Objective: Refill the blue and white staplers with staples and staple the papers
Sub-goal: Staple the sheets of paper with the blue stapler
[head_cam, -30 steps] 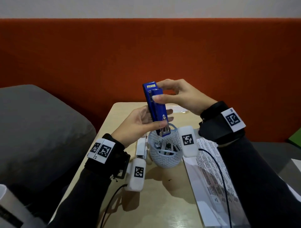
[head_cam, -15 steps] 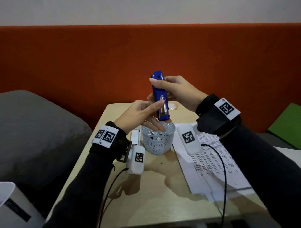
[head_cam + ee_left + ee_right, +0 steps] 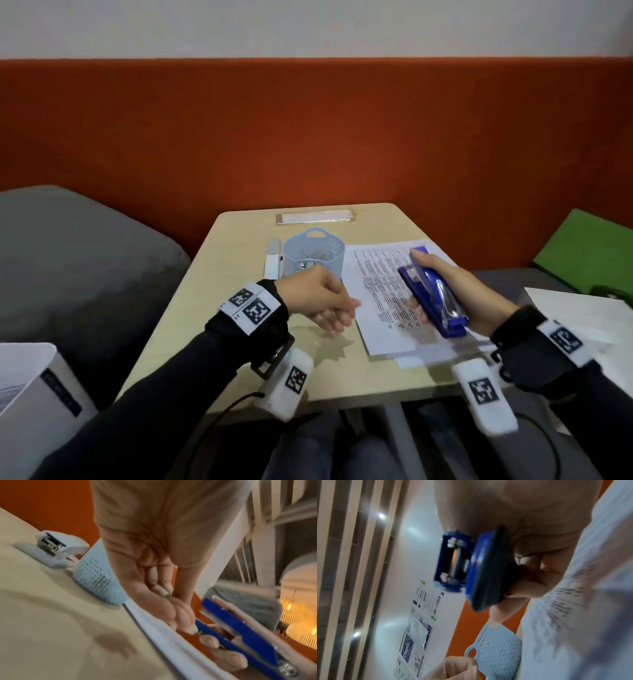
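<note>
My right hand point(image 3: 445, 287) grips the blue stapler point(image 3: 434, 295), holding it slanted just above the printed papers point(image 3: 378, 294) on the right of the table; its jaws stand a little apart. The right wrist view looks at the blue stapler point(image 3: 471, 568) end-on, with fingers curled under its base. To the left of the paper edge my left hand point(image 3: 342, 313) hovers with relaxed fingers and holds nothing. In the left wrist view its fingertips point(image 3: 181, 620) lie close to the blue stapler point(image 3: 240, 635). The white stapler point(image 3: 273, 262) lies left of the basket.
A pale blue mesh basket point(image 3: 313, 255) stands mid-table behind my left hand. At the table's far edge lies a flat clear packet point(image 3: 315, 217). A grey cushion point(image 3: 68, 260) is left of the table point(image 3: 239, 359), a green one point(image 3: 582, 253) right.
The blue stapler has come down from upright over the basket to low over the papers at the right. My left hand has let go of it and dropped toward the table.
</note>
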